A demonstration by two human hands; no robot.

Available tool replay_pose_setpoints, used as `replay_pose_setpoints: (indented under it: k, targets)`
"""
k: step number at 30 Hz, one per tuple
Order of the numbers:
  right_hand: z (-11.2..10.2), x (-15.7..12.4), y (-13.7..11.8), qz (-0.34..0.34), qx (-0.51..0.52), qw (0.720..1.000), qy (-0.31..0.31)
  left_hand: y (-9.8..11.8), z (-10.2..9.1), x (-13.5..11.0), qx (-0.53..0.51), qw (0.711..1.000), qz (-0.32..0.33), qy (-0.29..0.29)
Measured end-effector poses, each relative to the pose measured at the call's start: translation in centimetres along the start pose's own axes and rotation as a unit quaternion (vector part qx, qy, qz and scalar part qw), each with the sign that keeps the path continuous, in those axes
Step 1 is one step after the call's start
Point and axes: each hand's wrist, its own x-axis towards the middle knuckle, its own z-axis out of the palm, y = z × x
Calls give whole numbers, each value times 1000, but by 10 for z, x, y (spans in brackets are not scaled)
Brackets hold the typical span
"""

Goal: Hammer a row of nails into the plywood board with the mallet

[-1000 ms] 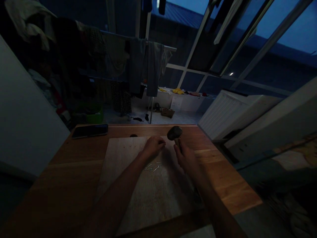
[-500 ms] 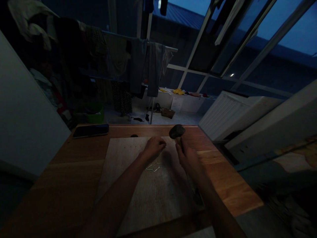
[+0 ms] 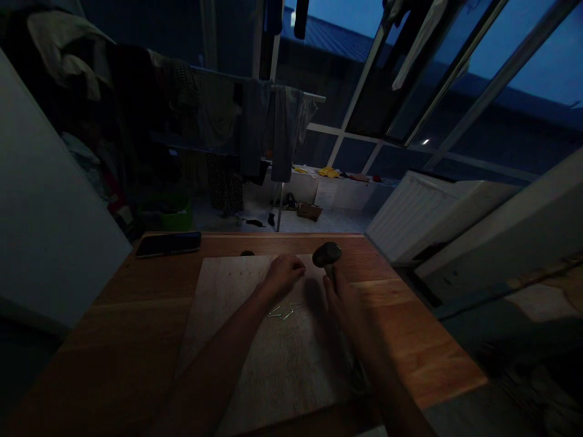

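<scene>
My right hand [image 3: 342,297] is closed round the handle of a hammer, whose dark head [image 3: 327,254] stands raised over the far edge of a pale plywood board [image 3: 237,352]. My left hand [image 3: 283,273] rests on the board just left of the hammer head with its fingertips pinched together; what they pinch is too small to make out in the dim light. Several loose nails [image 3: 282,312] lie on the board between my forearms. The board lies on a wooden table [image 3: 122,328].
A dark phone [image 3: 168,243] lies at the table's far left corner. A small dark round thing [image 3: 246,252] sits by the board's far edge. Beyond the table stand a drying rack with clothes [image 3: 255,115], a white radiator [image 3: 410,206] and big windows.
The hammer head has shifted slightly right and dipped a little. My left hand keeps its pinch at the same spot on the board. The view has tilted a bit.
</scene>
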Motion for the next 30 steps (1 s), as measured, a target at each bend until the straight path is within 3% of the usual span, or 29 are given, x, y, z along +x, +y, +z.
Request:
replay_pose_setpoints:
  k: [4, 8, 15, 17, 19, 22, 24, 30]
  targets:
    - [-5, -10, 15, 8, -14, 999, -29, -3, 1, 2, 3, 1000, -1, -11]
    - [7, -17, 27, 11, 7, 999, -52, -3, 1, 0, 12, 1000, -7, -8]
    - [16, -19, 24, 40, -12, 997, -71, 4, -7, -1, 15, 1000, -14, 14]
    - [15, -19, 24, 32, -4, 997, -73, 7, -19, -3, 19, 999, -10, -28]
    - [16, -19, 25, 26, 7, 998, -65, 12, -36, -8, 34, 991, 0, -129]
    - [17, -20, 27, 24, 23, 998, -55, 23, -57, -22, 91, 957, 12, -277]
    - [18, -21, 27, 20, 33, 998, -50, 32, -63, -32, 143, 941, 23, -307]
    - [17, -21, 28, 23, 28, 998, -55, 45, -53, -39, 206, 925, 70, -311]
